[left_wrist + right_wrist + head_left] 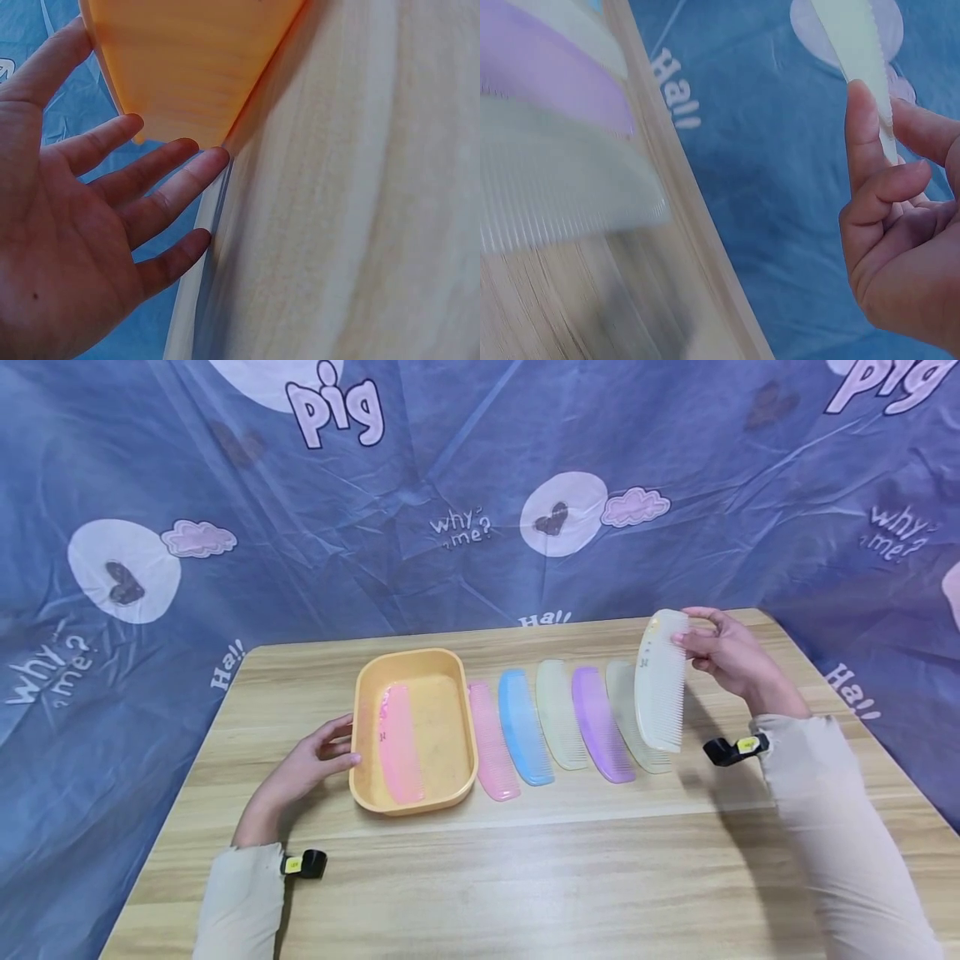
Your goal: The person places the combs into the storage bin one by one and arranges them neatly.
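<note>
My right hand [731, 656] pinches a pale cream comb [660, 685] by its toothed edge near the top, between thumb and fingers. Held above the table, that comb partly covers a pale green comb [626, 710] lying below it. At the left, my left hand [311, 764] touches the side of a yellow plastic tray [367, 797], its fingers spread and fairly straight in the left wrist view. A pink comb [401, 743] lies inside the tray along its left part. In the right wrist view the pinched cream comb [855, 45] appears nearly edge-on.
Between tray and right hand, a row of combs lies on the wooden table [525, 877]: another pink comb [491, 743], a blue comb [525, 727], a pale yellowish comb [558, 718] and a purple comb [600, 727]. Behind the table hangs a blue printed cloth [420, 568].
</note>
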A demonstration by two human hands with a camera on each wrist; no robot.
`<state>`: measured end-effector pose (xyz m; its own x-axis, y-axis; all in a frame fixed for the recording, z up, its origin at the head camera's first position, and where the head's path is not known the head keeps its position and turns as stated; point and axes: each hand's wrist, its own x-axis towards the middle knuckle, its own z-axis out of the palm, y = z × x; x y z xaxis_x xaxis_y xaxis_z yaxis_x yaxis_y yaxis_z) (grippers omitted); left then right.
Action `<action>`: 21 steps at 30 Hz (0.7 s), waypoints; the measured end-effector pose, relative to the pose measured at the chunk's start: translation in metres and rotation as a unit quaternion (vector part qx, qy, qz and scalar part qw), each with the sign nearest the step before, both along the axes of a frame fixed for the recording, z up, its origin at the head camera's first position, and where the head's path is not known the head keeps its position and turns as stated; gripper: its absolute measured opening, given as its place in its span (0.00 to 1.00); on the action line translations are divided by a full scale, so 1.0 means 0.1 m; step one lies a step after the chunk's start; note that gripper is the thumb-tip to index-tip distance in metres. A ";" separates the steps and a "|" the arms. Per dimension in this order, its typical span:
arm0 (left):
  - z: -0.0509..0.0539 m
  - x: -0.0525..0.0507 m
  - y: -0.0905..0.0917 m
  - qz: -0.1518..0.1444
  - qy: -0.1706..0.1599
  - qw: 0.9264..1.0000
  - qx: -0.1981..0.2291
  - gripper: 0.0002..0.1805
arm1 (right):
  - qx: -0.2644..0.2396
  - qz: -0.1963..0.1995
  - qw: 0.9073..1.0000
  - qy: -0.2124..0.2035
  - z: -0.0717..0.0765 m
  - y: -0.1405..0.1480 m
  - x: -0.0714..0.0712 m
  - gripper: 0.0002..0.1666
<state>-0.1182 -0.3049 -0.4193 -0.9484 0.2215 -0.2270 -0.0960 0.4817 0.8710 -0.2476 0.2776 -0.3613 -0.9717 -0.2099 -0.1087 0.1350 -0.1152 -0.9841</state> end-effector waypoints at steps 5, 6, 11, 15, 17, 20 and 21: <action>0.01 -0.01 0.00 -0.006 0.003 1.000 -0.004 0.41 | -0.008 0.013 1.000 0.003 0.03 -0.14 0.00 0.24; 0.01 -0.01 0.00 -0.006 0.004 1.000 -0.004 0.42 | -0.015 0.018 1.000 0.004 0.04 -0.17 0.00 0.24; 0.01 -0.01 0.00 -0.005 0.004 1.000 -0.003 0.42 | -0.038 0.037 0.999 0.004 0.07 -0.33 -0.01 0.24; 0.00 -0.01 0.00 -0.002 0.001 1.000 -0.001 0.42 | -0.028 0.046 0.999 0.004 0.09 -0.47 0.00 0.23; 0.00 -0.01 0.00 -0.001 0.000 1.000 -0.002 0.42 | -0.025 0.050 0.998 0.002 0.09 -0.54 0.01 0.23; 0.00 -0.01 0.00 0.000 0.000 1.000 -0.002 0.42 | -0.016 0.055 0.998 -0.002 0.09 -0.64 0.02 0.23; -0.01 -0.01 -0.01 0.000 0.000 1.000 -0.001 0.42 | -0.013 0.056 0.998 -0.004 0.09 -0.68 0.02 0.23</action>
